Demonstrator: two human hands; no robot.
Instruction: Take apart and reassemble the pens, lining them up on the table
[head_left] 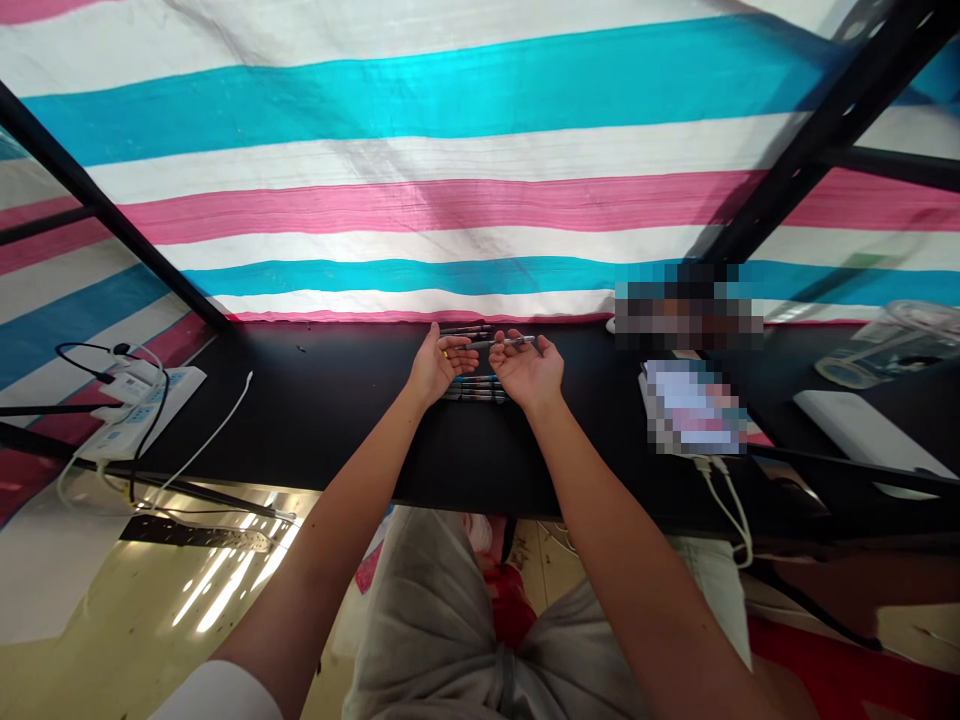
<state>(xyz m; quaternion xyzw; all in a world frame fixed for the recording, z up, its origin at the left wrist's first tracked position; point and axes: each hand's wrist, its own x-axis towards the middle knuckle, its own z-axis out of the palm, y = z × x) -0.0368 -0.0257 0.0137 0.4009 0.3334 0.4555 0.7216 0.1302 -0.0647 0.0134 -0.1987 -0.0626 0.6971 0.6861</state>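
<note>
A pen (484, 345) is spanning crosswise from the left hand (441, 365) to the right hand (528, 372). From afar, I am judging this a one-pen handling step, the next move calling for steadiness. The half-curled right hand is holding one end; whether the cupped left is gripping, I cannot tell. Other pens (478, 390) are lying below, on the black table (322, 410).

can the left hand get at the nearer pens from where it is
Probably yes: the left hand is right by the nearer pens, and their near side looks free, though the pen between it and the right hand may need setting down.
</note>
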